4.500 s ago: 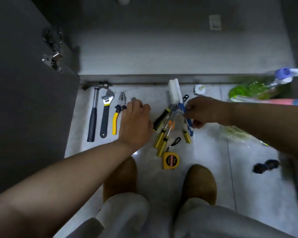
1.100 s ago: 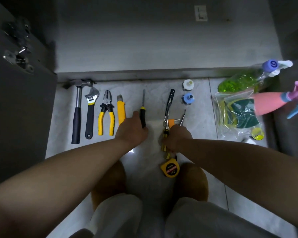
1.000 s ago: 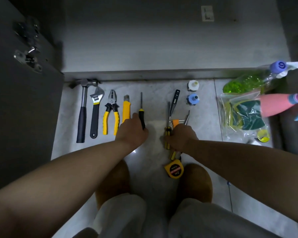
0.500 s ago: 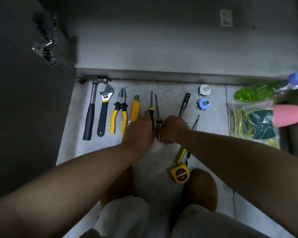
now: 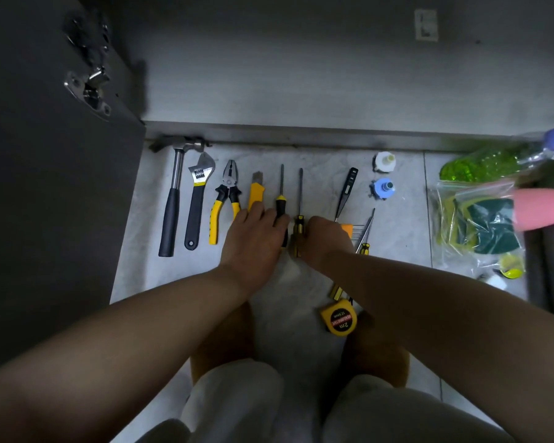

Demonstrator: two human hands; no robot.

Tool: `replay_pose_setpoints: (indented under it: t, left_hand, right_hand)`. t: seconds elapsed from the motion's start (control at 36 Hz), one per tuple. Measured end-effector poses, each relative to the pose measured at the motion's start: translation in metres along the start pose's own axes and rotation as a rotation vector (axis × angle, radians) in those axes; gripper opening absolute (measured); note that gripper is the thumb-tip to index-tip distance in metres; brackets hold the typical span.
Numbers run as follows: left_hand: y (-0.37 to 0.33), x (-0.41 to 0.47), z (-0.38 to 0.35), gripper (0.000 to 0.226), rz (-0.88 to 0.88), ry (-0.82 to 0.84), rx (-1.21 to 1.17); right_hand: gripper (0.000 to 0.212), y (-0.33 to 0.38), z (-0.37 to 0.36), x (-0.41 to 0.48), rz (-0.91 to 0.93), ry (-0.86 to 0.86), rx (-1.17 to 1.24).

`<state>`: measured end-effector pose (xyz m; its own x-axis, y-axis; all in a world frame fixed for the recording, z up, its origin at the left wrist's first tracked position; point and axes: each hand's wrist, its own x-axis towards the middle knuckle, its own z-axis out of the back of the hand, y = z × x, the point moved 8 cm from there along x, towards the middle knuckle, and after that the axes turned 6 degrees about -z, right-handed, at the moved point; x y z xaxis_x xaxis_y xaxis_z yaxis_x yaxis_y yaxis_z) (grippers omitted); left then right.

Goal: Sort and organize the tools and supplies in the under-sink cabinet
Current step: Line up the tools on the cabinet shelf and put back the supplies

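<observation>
Pale tile floor (image 5: 327, 164) before the open cabinet held tools in a row. Left hand (image 5: 253, 241), fingers fairly straight, steadied the black-handled screwdriver (image 5: 280, 206); right hand (image 5: 325, 243) curled round the yellow-and-black striped screwdriver (image 5: 299, 224) just beside it. Risk: a nudge could roll either shaft crooked, toward the yellow utility knife (image 5: 256, 196).

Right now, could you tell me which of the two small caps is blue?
The blue cap is the nearer one; the white cap lies beyond it.

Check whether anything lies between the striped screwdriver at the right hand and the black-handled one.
Only the left hand's fingers, resting against the black-handled screwdriver; otherwise bare floor separates it from the yellow-and-black striped screwdriver.
</observation>
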<state>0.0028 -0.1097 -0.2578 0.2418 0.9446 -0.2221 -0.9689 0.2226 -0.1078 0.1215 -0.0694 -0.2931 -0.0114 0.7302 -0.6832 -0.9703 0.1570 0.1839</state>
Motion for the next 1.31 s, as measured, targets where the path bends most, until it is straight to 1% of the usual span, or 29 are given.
replay_pose_setpoints:
  t: [0.11,0.25,0.44,0.56,0.64,0.72,0.81,0.89,0.94,0.97,1.03,1.06,1.11,1.17,1.19,1.25,1.31]
  left_hand:
    - [0.003,-0.003,-0.001,0.052,0.021,0.014,0.019]
    - [0.005,-0.004,-0.001,0.053,0.042,0.027,0.021]
    - [0.004,-0.006,-0.002,0.055,0.051,0.046,-0.002]
    - [0.003,-0.007,-0.004,0.060,0.048,0.057,-0.016]
    - [0.001,-0.007,-0.003,0.062,0.040,0.051,-0.019]
    - [-0.003,-0.006,0.000,0.063,0.026,0.044,-0.015]
    - [-0.010,-0.006,0.005,0.066,0.004,0.036,-0.001]
    - [-0.035,-0.006,0.011,0.059,-0.101,-0.010,-0.023]
    - [-0.061,-0.007,0.011,0.050,-0.236,-0.019,-0.077]
    - [-0.075,-0.008,0.008,0.047,-0.308,0.000,-0.119]
    - [-0.102,-0.013,-0.002,0.045,-0.434,0.088,-0.230]
    - [-0.112,-0.017,-0.009,0.046,-0.484,0.152,-0.267]
    - [-0.127,-0.026,-0.030,0.057,-0.552,0.305,-0.244]
    - [-0.131,-0.033,-0.049,0.071,-0.573,0.412,-0.189]
    - [-0.133,-0.034,-0.053,0.076,-0.575,0.432,-0.174]
    - [-0.134,-0.034,-0.058,0.083,-0.571,0.432,-0.170]
    - [-0.134,-0.030,-0.058,0.088,-0.517,0.431,-0.235]
  right_hand:
    - [0.013,0.006,0.000,0.002,0.017,0.008,0.006]
    - [0.016,0.005,-0.002,0.004,0.017,0.015,0.031]
    - [0.032,-0.002,0.009,0.003,0.033,0.038,0.024]
    - [0.023,-0.008,0.025,-0.002,0.077,0.143,0.123]
    - [0.022,-0.019,0.038,-0.007,0.111,0.253,0.118]
    - [0.025,-0.033,0.054,-0.011,0.111,0.336,0.009]
    - [0.021,-0.051,0.070,-0.016,0.098,0.392,-0.160]
    - [0.026,-0.063,0.086,-0.025,0.185,0.341,-0.395]
    - [0.026,-0.071,0.093,-0.031,0.230,0.290,-0.447]
    - [0.025,-0.075,0.094,-0.035,0.245,0.279,-0.457]
    - [0.023,-0.084,0.090,-0.040,0.265,0.285,-0.477]
    - [0.023,-0.088,0.086,-0.043,0.282,0.297,-0.493]
    - [0.027,-0.095,0.076,-0.047,0.311,0.342,-0.536]
    - [0.037,-0.100,0.067,-0.048,0.334,0.376,-0.568]
    - [0.042,-0.103,0.063,-0.046,0.339,0.384,-0.565]
    - [0.049,-0.105,0.057,-0.039,0.340,0.391,-0.521]
    - [0.052,-0.106,0.051,-0.030,0.310,0.387,-0.437]
